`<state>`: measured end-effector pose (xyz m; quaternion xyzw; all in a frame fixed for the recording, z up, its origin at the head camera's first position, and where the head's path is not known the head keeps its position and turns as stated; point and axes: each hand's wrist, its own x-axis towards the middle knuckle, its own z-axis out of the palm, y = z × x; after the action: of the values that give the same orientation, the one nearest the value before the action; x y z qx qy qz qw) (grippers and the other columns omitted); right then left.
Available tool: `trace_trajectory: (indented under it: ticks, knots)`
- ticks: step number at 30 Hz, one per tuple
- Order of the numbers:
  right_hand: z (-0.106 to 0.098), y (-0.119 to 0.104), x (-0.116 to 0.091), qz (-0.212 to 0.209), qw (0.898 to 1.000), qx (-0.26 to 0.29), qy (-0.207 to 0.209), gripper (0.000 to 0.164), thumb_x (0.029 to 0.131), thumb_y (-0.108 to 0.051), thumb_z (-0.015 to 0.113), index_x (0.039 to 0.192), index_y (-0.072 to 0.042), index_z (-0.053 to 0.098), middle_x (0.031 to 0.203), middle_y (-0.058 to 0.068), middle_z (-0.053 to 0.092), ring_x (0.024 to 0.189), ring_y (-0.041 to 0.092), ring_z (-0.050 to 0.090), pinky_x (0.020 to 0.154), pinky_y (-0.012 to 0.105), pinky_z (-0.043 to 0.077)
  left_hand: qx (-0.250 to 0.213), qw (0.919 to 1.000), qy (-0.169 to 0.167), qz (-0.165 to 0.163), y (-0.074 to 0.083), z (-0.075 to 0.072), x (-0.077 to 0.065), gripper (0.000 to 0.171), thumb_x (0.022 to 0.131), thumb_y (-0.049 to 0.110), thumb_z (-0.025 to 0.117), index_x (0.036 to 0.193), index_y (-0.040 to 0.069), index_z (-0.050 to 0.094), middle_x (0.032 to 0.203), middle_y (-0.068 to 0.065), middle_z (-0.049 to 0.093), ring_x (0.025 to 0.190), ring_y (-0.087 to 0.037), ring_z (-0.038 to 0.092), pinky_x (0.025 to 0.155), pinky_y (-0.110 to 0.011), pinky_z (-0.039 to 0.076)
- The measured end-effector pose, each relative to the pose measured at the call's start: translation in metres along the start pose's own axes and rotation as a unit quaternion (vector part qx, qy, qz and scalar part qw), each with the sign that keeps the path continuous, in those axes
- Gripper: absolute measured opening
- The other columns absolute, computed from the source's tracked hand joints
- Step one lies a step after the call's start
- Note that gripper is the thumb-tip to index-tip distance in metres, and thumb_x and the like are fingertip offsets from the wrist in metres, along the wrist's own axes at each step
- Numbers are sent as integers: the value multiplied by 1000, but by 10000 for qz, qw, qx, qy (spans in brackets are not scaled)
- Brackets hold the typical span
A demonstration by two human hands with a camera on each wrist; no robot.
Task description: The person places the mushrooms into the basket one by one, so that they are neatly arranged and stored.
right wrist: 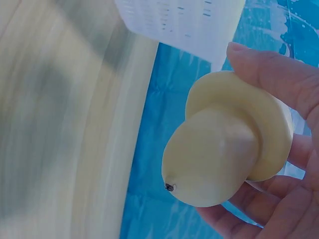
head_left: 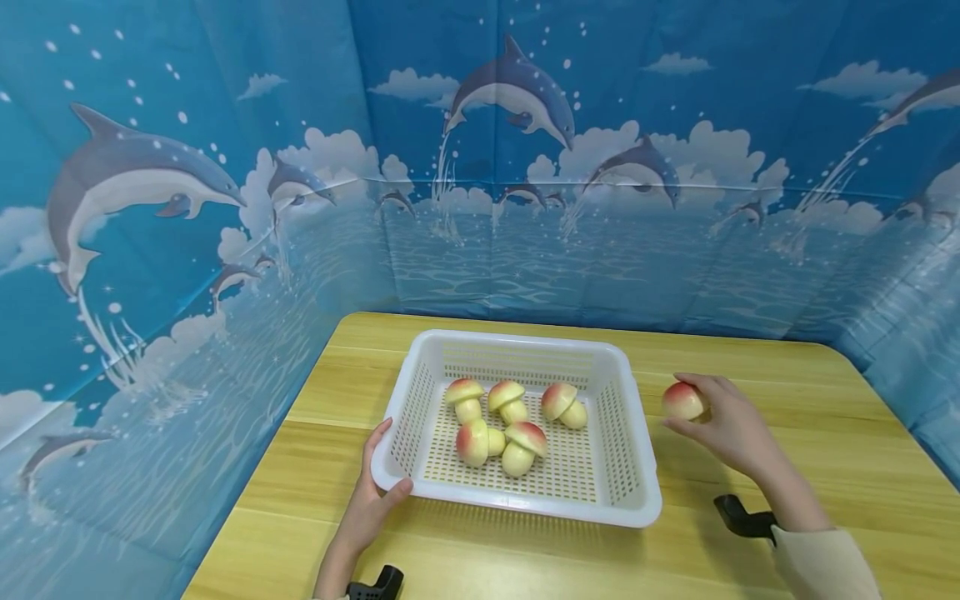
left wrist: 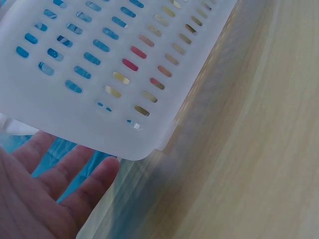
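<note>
My right hand (head_left: 731,425) pinches a toy mushroom (head_left: 684,402) above the table, to the right of the white plastic basket (head_left: 637,467). In the right wrist view this mushroom (right wrist: 209,154) shows its pale stem and the underside of its cap, with thumb and fingers around the cap. At the basket's front left corner, my left hand (head_left: 371,500) holds the rim, thumb at the front and fingers along the left side. Inside the basket lie several mushrooms (head_left: 525,446) with red-tinted caps and pale yellow stems.
The basket stands on a light wooden table (head_left: 787,392). Blue curtains (head_left: 465,267) printed with dolphins hang behind and beside it. A black wrist mount (head_left: 742,517) sits on each wrist.
</note>
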<state>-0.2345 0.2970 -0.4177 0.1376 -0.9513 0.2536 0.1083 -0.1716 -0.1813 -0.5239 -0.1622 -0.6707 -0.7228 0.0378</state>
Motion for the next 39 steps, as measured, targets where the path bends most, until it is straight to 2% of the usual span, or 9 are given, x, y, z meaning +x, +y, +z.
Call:
trace_trajectory:
  ticks: [5,10,15,23,32,39]
  knots:
    - [-2,-8,6,-176,9998,2,70,72,79,-40,76,131,2,51,119,25,51,96,41,53,66,54,48,-2,10000,-13,26,0,0,0,82,87,5,61,151,23,12,149,-23,22,125,-49,35,93,-46,43]
    - [-5,-18,12,-361,9993,-32,70,69,78,-35,78,131,1,51,121,22,50,96,38,54,68,53,48,-13,10000,-18,32,0,0,0,82,88,5,61,151,24,12,150,-23,22,126,-49,35,92,-46,44]
    - [-6,-27,18,-397,9991,-82,-78,69,77,-31,80,131,1,51,119,20,51,94,36,56,68,51,49,-2,10000,15,-10,0,0,1,82,87,6,62,151,24,13,150,-22,22,126,-48,35,93,-45,44]
    - [-6,-38,25,-405,9984,-95,-378,69,77,-34,79,132,-1,51,120,19,50,93,34,56,70,50,50,40,9999,81,-91,1,0,-1,83,86,6,62,151,24,13,149,-22,23,125,-47,37,92,-44,44]
    - [-6,-49,32,-756,9962,-122,-411,64,76,-27,81,128,-1,53,117,19,52,94,33,56,71,49,49,92,9999,50,-18,1,0,-2,82,86,5,60,151,23,13,148,-23,23,125,-48,37,92,-46,44]
    - [-4,-56,37,-885,9939,-230,-619,63,76,-25,81,128,-2,53,121,21,51,96,33,57,74,48,50,95,9999,40,-7,1,0,-2,82,86,4,60,151,24,12,149,-22,23,124,-47,37,92,-45,44]
